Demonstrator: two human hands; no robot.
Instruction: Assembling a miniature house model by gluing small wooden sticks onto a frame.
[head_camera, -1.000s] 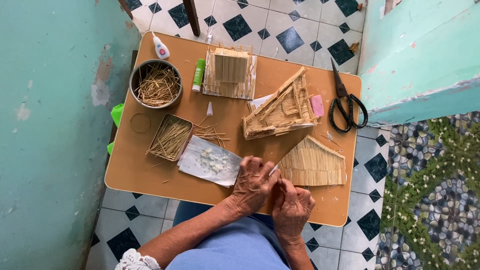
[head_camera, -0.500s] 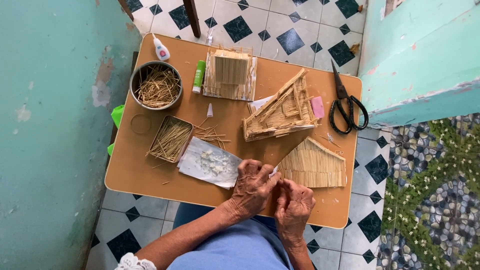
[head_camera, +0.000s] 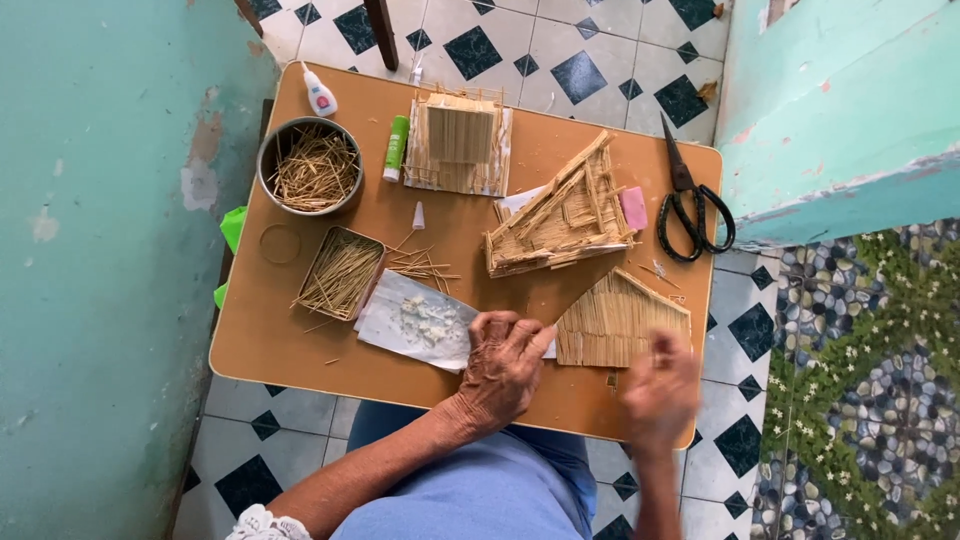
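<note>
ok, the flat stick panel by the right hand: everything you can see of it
The flat stick panel looks like thin straw-coloured sticks glued side by side, vertical, forming a house-gable shape with a peaked top edged by a slanted strip. It lies flat on the orange table, near the front edge. The right hand, blurred, hovers at its lower right corner; contact unclear. The left hand is beside its left edge.

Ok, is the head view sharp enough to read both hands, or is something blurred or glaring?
Head view: the right hand is smeared by motion blur, its fingers unreadable; the left hand is sharp at the glue-smeared paper sheet. Light is soft and even, shadows faint, with no glare on the table.
</note>
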